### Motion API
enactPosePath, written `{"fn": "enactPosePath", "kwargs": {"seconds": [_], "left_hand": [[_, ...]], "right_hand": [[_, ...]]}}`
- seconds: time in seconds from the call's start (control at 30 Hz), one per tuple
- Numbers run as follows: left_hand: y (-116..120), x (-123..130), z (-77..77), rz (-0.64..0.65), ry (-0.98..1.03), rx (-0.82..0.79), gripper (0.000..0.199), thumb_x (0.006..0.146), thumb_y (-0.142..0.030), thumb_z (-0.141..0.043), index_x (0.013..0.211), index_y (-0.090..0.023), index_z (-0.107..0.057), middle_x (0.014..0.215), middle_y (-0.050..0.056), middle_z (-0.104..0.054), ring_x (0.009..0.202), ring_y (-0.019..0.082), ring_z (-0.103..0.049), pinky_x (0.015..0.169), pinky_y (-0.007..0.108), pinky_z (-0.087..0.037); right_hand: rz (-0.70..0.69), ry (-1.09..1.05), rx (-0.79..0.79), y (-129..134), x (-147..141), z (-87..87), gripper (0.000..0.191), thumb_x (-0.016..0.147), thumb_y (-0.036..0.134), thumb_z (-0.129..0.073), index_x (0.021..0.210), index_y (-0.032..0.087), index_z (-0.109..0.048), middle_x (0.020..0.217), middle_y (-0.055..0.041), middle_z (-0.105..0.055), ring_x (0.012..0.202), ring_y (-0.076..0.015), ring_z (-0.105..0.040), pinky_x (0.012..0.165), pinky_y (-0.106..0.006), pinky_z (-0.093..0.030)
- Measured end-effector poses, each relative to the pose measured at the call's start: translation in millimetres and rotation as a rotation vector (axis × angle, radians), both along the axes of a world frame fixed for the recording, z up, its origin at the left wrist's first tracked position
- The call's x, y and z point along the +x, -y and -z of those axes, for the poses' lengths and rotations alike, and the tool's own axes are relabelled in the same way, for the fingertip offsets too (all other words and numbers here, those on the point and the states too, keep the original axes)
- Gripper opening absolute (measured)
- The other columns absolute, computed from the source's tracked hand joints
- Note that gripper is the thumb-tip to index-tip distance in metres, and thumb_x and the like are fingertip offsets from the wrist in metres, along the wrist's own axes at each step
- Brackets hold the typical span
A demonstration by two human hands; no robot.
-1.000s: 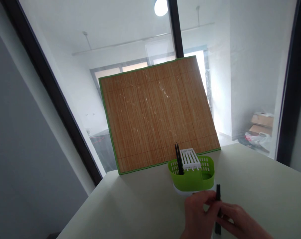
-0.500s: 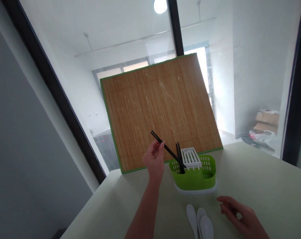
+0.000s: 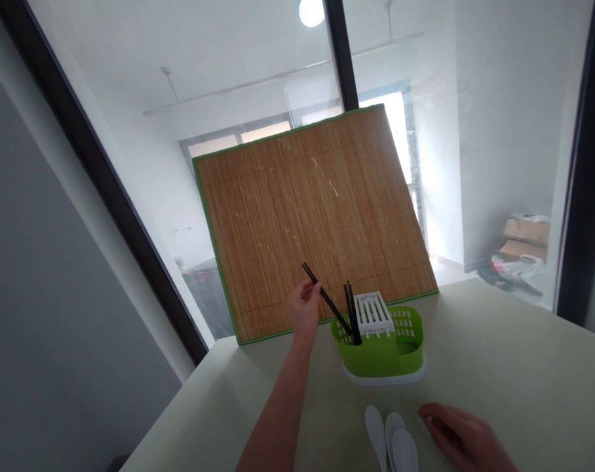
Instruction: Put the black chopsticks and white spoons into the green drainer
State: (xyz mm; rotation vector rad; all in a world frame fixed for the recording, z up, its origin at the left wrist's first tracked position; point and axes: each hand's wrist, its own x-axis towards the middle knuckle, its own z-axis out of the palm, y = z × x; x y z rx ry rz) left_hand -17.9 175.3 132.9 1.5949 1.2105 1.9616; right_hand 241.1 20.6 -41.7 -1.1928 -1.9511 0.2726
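Spoons (image 3: 405, 449), white, on pale table (image 3: 499, 354), beside loosely curled right hand (image 3: 457, 429), contents unclear. Slim black chopsticks (image 3: 334, 309) pinched in left hand (image 3: 303, 307), slanting, lower ends at green caddy's (image 3: 376, 359) left compartment. Behind, green-edged bamboo mat (image 3: 297, 223) before glass (image 3: 120, 72); beyond, white room (image 3: 504, 98), boxes (image 3: 526, 229).

We hold our bare left forearm (image 3: 280, 400) outstretched ahead, our bare left grip (image 3: 303, 307) at its end pinched between thumb and fingers, while our bare right grip (image 3: 457, 429) sits low, closer to us, loosely curled.
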Motion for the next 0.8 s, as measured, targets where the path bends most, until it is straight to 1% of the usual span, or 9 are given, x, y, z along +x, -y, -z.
{"fn": "enactPosePath", "kwargs": {"seconds": [0.07,0.17,0.23,0.3,0.37,0.43,0.6,0.73,0.8], "left_hand": [[-12,10,17.9,0.019,-0.138,-0.124,0.030,0.080,-0.035,-0.061,0.098,-0.011,-0.065,0.091,0.013,-0.070,0.080,0.018,-0.068,0.075,0.034,-0.056],[-27,25,41.7,0.029,-0.255,-0.227,0.022,0.080,-0.027,-0.062,0.093,-0.011,-0.066,0.085,0.013,-0.071,0.075,0.018,-0.068,0.069,0.032,-0.055],[-33,32,52.4,0.034,-0.339,-0.287,0.016,0.078,-0.023,-0.065,0.089,-0.012,-0.068,0.083,0.012,-0.072,0.073,0.017,-0.068,0.067,0.029,-0.054],[-35,37,58.5,0.029,-0.431,-0.345,0.012,0.077,-0.021,-0.065,0.085,-0.013,-0.069,0.081,0.010,-0.072,0.073,0.017,-0.068,0.066,0.027,-0.052],[-34,40,61.0,-0.003,-0.525,-0.383,0.012,0.077,-0.023,-0.064,0.084,-0.014,-0.069,0.080,0.009,-0.072,0.074,0.017,-0.068,0.066,0.027,-0.051],[-31,41,61.3,-0.063,-0.619,-0.395,0.015,0.079,-0.028,-0.063,0.084,-0.016,-0.070,0.081,0.009,-0.072,0.078,0.020,-0.066,0.069,0.030,-0.049],[-23,39,60.8,-0.163,-0.819,-0.350,0.016,0.080,-0.033,-0.061,0.079,-0.019,-0.069,0.087,0.009,-0.069,0.091,0.026,-0.062,0.078,0.038,-0.045],[-15,37,57.6,-0.170,-0.903,-0.289,0.009,0.079,-0.027,-0.062,0.081,-0.021,-0.068,0.091,0.007,-0.068,0.095,0.024,-0.059,0.082,0.035,-0.042],[-8,36,54.2,-0.177,-0.917,-0.264,0.011,0.081,-0.027,-0.059,0.085,-0.022,-0.068,0.093,0.006,-0.067,0.097,0.023,-0.058,0.083,0.033,-0.041]], "right_hand": [[-0.010,0.018,0.000,0,0,0.7,0.023,0.088,0.030,-0.044,0.094,0.026,-0.066,0.078,-0.0022,-0.071,0.066,-0.0146,-0.066,0.063,-0.022,-0.051],[-0.024,0.062,-0.023,-3,2,5.8,0.023,0.090,0.029,-0.042,0.095,0.026,-0.065,0.080,-0.0020,-0.071,0.067,-0.0147,-0.066,0.064,-0.022,-0.050],[-0.032,0.096,-0.039,-5,3,10.5,0.023,0.090,0.028,-0.041,0.096,0.026,-0.063,0.081,-0.0020,-0.071,0.068,-0.0146,-0.066,0.065,-0.023,-0.050],[-0.033,0.127,-0.047,-7,4,14.1,0.024,0.091,0.028,-0.040,0.096,0.025,-0.063,0.081,-0.0021,-0.071,0.069,-0.0146,-0.067,0.065,-0.023,-0.050],[-0.033,0.144,-0.042,-8,3,15.1,0.024,0.091,0.027,-0.039,0.095,0.026,-0.063,0.081,-0.0019,-0.071,0.069,-0.0147,-0.067,0.064,-0.023,-0.049],[-0.035,0.139,-0.023,-8,2,13.3,0.023,0.091,0.028,-0.040,0.093,0.026,-0.064,0.077,-0.0011,-0.071,0.066,-0.0145,-0.067,0.062,-0.022,-0.049],[-0.023,0.109,0.038,-5,0,6.5,0.022,0.089,0.028,-0.043,0.090,0.028,-0.065,0.071,0.0002,-0.071,0.060,-0.0145,-0.066,0.057,-0.021,-0.048],[-0.030,0.136,0.041,-6,1,9.4,0.021,0.088,0.025,-0.044,0.091,0.028,-0.064,0.072,0.0008,-0.070,0.061,-0.0134,-0.066,0.058,-0.019,-0.048],[-0.033,0.157,0.025,-7,2,13.0,0.021,0.088,0.023,-0.044,0.092,0.027,-0.064,0.074,0.0011,-0.070,0.063,-0.0131,-0.066,0.059,-0.019,-0.047]]}}
